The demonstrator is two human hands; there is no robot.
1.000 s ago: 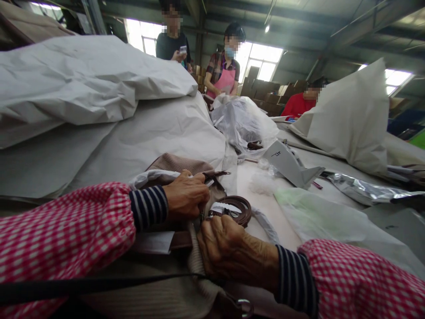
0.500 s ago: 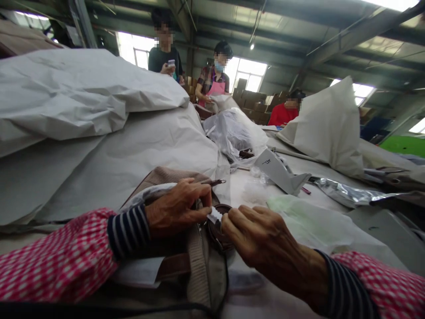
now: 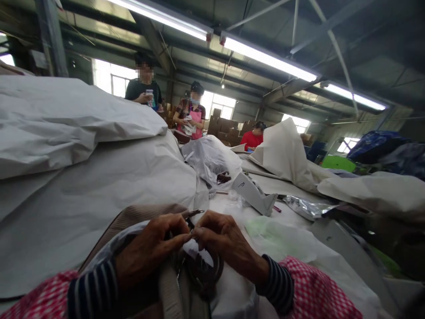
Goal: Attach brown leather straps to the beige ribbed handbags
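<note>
Fingers of the left hand (image 3: 142,250) and right hand (image 3: 229,239) meet, pinched together, any hold unclear; the coiled strap (image 3: 214,272) lies just nearer the desk's (image 3: 221,204) near edge, closer to the right

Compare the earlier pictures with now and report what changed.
The left hand and right hand have come together, fingertips nearly meeting above the coiled strap; what they pinch is unclear. The person in the pink apron now holds white material higher. The camera tilted up. The white carton stayed put.
</note>
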